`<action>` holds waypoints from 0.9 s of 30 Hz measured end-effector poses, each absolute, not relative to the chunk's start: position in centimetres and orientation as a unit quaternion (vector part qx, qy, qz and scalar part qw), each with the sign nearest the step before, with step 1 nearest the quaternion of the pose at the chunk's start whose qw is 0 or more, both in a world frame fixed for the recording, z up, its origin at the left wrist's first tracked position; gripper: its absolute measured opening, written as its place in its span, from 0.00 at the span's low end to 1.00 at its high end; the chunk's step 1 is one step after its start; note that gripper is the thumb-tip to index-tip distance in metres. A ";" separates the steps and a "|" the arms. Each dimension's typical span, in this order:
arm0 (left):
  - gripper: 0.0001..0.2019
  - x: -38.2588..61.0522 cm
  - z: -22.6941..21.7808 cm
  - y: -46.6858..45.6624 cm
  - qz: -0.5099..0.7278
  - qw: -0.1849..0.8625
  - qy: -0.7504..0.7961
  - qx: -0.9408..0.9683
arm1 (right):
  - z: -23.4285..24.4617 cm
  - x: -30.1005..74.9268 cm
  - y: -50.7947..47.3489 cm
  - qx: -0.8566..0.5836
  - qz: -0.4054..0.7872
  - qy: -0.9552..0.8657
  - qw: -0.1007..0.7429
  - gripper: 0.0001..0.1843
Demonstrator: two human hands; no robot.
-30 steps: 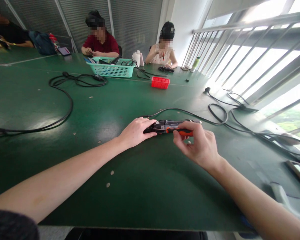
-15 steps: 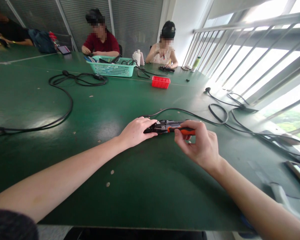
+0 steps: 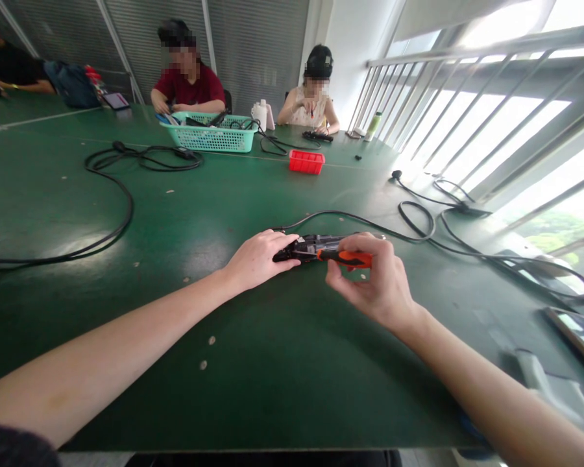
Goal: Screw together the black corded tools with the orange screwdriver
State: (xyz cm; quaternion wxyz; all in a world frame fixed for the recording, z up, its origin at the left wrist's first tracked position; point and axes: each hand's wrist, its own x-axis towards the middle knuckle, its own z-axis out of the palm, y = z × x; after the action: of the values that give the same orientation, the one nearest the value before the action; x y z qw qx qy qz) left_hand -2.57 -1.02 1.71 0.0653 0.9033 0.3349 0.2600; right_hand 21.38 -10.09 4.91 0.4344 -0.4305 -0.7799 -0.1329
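Note:
A long, slim black corded device, perhaps a hair straightener, lies on the green table with its inner parts partly showing. My left hand is closed on its left end, thumb on the near side and fingers over the far side. My right hand grips a screwdriver with an orange and black handle. The screwdriver points left along the device, its shaft close over the device's near side. Exactly where the tip touches is too small to tell. My right fingers hide part of the device's right end.
A black cable runs from the device to the right. Further off are a red tray, a turquoise basket of tools and cords, and another looped cable. Two people sit across the table, another at far left. A phone lies right.
The whole view has shifted slightly. The screwdriver and my right hand have moved a little left along the device, and the handle sits slightly lower. My left hand keeps its hold.

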 end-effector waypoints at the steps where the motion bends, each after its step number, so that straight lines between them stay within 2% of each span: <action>1: 0.24 -2.6 1.7 -1.0 0.259 0.065 0.336 0.903 | 4.9 21.4 -10.1 -0.434 -0.133 -0.780 0.431 0.18; 7: 0.24 -2.6 1.6 -0.9 0.256 0.061 0.332 0.906 | 5.3 22.0 -9.9 -0.506 -0.169 -0.720 0.443 0.13; 14: 0.25 -2.7 1.7 -1.0 0.249 0.058 0.326 0.910 | 6.4 23.1 -9.9 -0.565 -0.210 -0.629 0.491 0.13; 27: 0.24 -2.7 1.5 -0.8 0.256 0.051 0.327 0.908 | 6.3 23.3 -9.6 -0.525 -0.269 -0.699 0.406 0.11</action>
State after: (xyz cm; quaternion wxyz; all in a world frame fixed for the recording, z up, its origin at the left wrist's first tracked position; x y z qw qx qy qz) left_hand -2.74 -0.78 1.52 0.0513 0.9082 0.3272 0.2558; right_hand 23.34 -9.61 6.27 0.4056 -0.5245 -0.6985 -0.2690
